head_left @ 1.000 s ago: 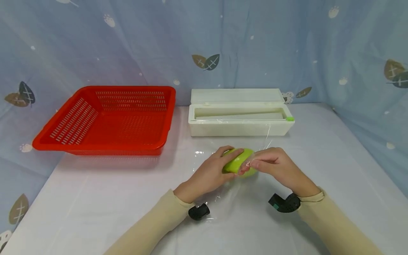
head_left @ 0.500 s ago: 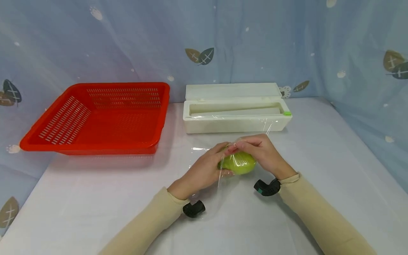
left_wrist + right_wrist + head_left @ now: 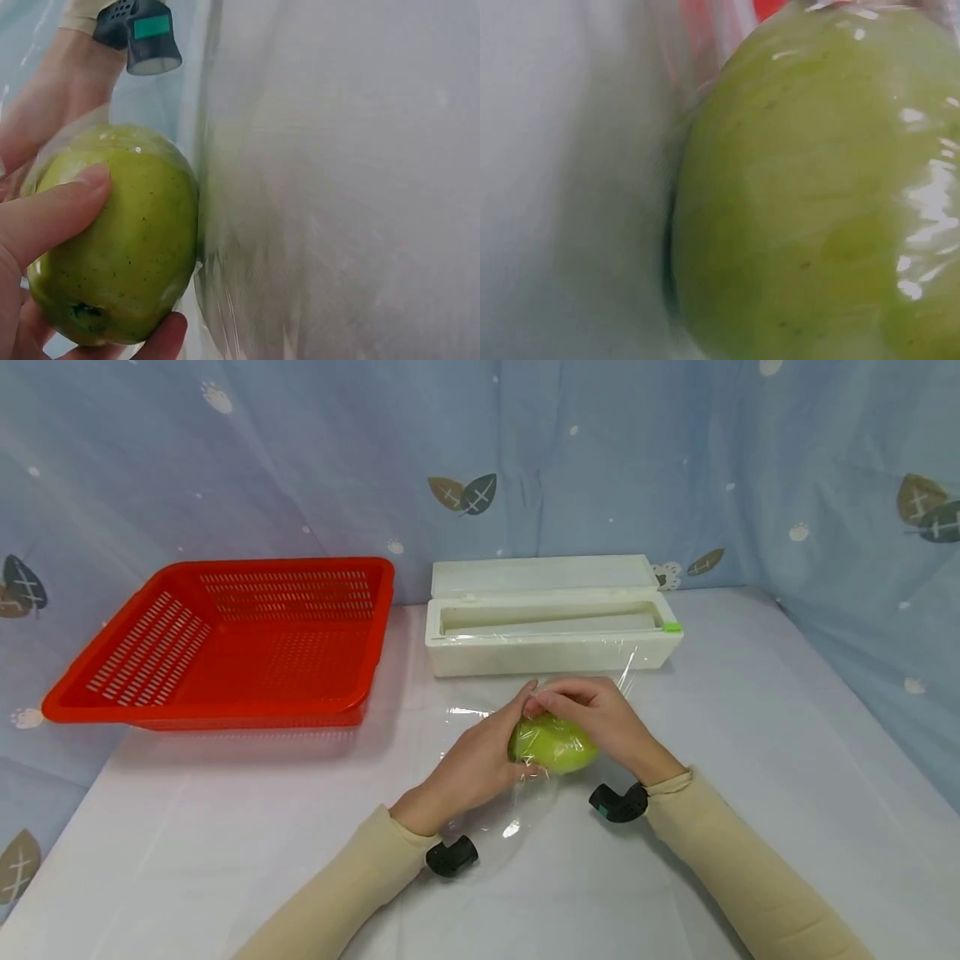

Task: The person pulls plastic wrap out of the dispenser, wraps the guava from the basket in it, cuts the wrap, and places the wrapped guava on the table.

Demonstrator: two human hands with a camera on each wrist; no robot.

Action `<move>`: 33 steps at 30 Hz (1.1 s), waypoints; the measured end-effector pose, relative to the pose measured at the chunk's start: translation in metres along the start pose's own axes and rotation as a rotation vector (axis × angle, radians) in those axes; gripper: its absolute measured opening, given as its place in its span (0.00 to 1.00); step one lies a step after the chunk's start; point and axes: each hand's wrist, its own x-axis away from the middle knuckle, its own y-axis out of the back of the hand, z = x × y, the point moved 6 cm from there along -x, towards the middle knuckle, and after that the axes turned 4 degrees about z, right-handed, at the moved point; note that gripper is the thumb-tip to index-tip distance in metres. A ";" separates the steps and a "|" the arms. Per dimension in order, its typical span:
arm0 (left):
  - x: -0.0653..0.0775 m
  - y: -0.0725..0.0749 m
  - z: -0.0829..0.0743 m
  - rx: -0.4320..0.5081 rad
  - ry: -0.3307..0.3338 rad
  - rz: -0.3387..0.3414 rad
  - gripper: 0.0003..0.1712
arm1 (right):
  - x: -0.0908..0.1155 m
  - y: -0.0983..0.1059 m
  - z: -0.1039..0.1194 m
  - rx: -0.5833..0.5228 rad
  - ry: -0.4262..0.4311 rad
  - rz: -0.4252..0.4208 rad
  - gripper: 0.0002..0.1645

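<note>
A glossy green apple (image 3: 557,747) lies low over the white table with clear cling film (image 3: 512,828) drawn across it. My left hand (image 3: 476,764) grips the apple from the left; in the left wrist view its thumb presses the side of the apple (image 3: 142,232) and fingers curl beneath. My right hand (image 3: 603,722) reaches over the apple's far side and pinches film near the left fingertips. Film covers the skin of the apple (image 3: 810,187) in the right wrist view, with bright creases at the right. The right fingers are out of that view.
Behind the hands stands a white cling-film box (image 3: 555,656), lid up, a roll (image 3: 555,625) inside and film stretching from its front edge. A red plastic basket (image 3: 202,714) sits at the back left. A patterned blue cloth (image 3: 600,468) hangs behind the table.
My right hand has moved left across the apple to beside my left fingers, drawing film over it. The left hand keeps hold of the apple. The head view has shifted slightly.
</note>
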 end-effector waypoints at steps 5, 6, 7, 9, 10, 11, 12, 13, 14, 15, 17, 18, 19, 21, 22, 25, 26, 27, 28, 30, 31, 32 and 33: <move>0.000 0.001 0.000 -0.002 0.019 -0.009 0.63 | -0.001 -0.006 0.013 0.142 -0.028 0.016 0.09; 0.000 0.001 0.001 0.004 0.020 -0.012 0.64 | -0.002 -0.007 0.015 0.175 -0.032 0.016 0.09; 0.000 0.001 0.001 0.012 0.019 -0.015 0.65 | -0.002 -0.008 0.016 0.209 -0.041 0.017 0.09; 0.000 0.001 0.002 0.024 0.015 -0.018 0.65 | -0.003 -0.008 0.016 0.271 -0.059 0.017 0.10; 0.000 0.001 0.002 0.031 0.012 -0.018 0.66 | -0.003 -0.008 0.014 0.290 -0.067 0.016 0.10; 0.000 0.001 0.003 0.037 0.011 -0.018 0.66 | -0.003 -0.007 0.011 0.310 -0.074 0.013 0.10; -0.001 0.000 0.003 0.046 0.004 -0.019 0.65 | -0.003 -0.005 0.005 0.335 -0.081 0.010 0.11; -0.001 0.000 0.003 0.053 0.000 -0.020 0.64 | -0.004 -0.004 0.000 0.353 -0.088 0.007 0.11; -0.002 0.000 0.004 0.059 -0.002 -0.019 0.64 | -0.004 -0.003 -0.005 0.368 -0.098 0.003 0.12; -0.002 0.000 0.004 0.067 -0.009 -0.021 0.63 | -0.004 -0.002 -0.009 0.391 -0.107 -0.001 0.13; -0.003 -0.001 0.005 0.089 -0.024 -0.020 0.59 | -0.004 -0.001 -0.017 0.420 -0.132 -0.012 0.15; -0.003 -0.001 0.006 0.097 -0.033 -0.020 0.58 | -0.004 -0.001 -0.018 0.423 -0.150 -0.014 0.15; -0.003 -0.001 0.006 0.099 -0.040 -0.021 0.57 | -0.004 -0.001 -0.018 0.418 -0.168 -0.014 0.15; -0.002 -0.001 0.006 0.106 -0.052 -0.028 0.56 | -0.004 -0.002 -0.017 0.412 -0.197 -0.009 0.15; -0.001 -0.001 0.006 0.096 -0.057 -0.035 0.55 | -0.004 -0.002 -0.017 0.402 -0.207 -0.008 0.14; 0.000 0.002 0.004 0.022 -0.090 -0.083 0.52 | -0.003 -0.003 -0.015 0.382 -0.239 0.012 0.14; 0.001 0.003 0.003 -0.008 -0.103 -0.101 0.50 | -0.003 -0.003 -0.015 0.374 -0.248 0.017 0.15; 0.001 0.004 0.002 -0.043 -0.121 -0.122 0.49 | -0.003 -0.003 -0.015 0.371 -0.256 0.020 0.15; 0.002 0.005 0.001 -0.083 -0.142 -0.144 0.47 | -0.003 -0.003 -0.015 0.360 -0.263 0.021 0.16; 0.003 0.008 -0.001 -0.144 -0.163 -0.177 0.45 | -0.003 -0.003 -0.015 0.318 -0.259 0.020 0.18; 0.003 0.009 -0.001 -0.166 -0.162 -0.189 0.44 | -0.004 -0.002 -0.014 0.293 -0.248 0.015 0.19; 0.004 0.010 -0.001 -0.187 -0.157 -0.198 0.43 | -0.004 -0.002 -0.014 0.278 -0.230 0.006 0.19; 0.004 0.011 0.000 -0.199 -0.149 -0.205 0.42 | -0.004 -0.001 -0.012 0.270 -0.199 -0.005 0.20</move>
